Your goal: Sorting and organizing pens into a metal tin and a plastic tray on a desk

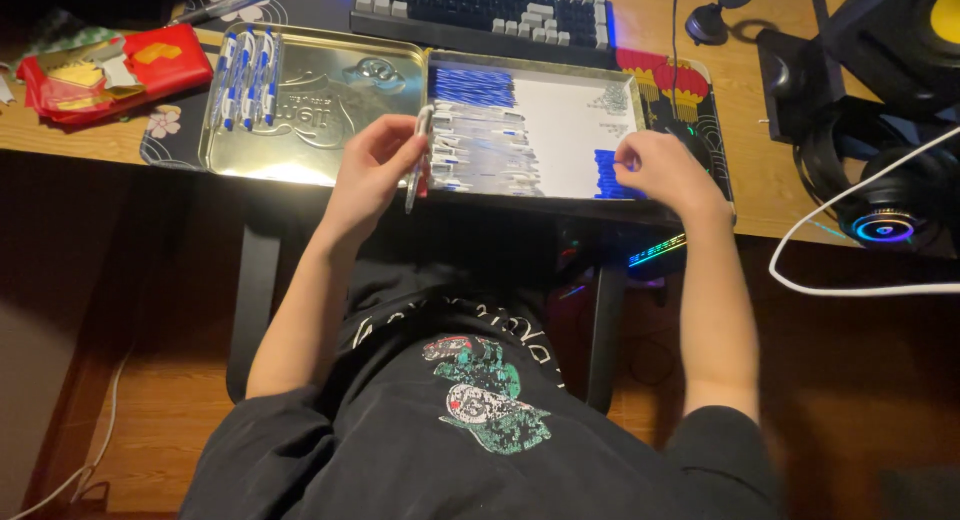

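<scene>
Single head view looks steeply down, close over the desk edge (300,170).

Crumpled red-and-gold packet (110,72) at desk's far left, beside open tin tray (330,140).

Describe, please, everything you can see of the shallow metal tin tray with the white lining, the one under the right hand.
The shallow rectangular metal tin tray with white lining lies flat on the wooden desk, beside a similar open tin. Its raised rim looks silvery. Inside, clear pen barrels fill the left half, blue pen parts lie at the top left, and a small blue heap sits at the lower right, where the right hand reaches in. The left hand holds one pen at the tray's left edge.
</scene>
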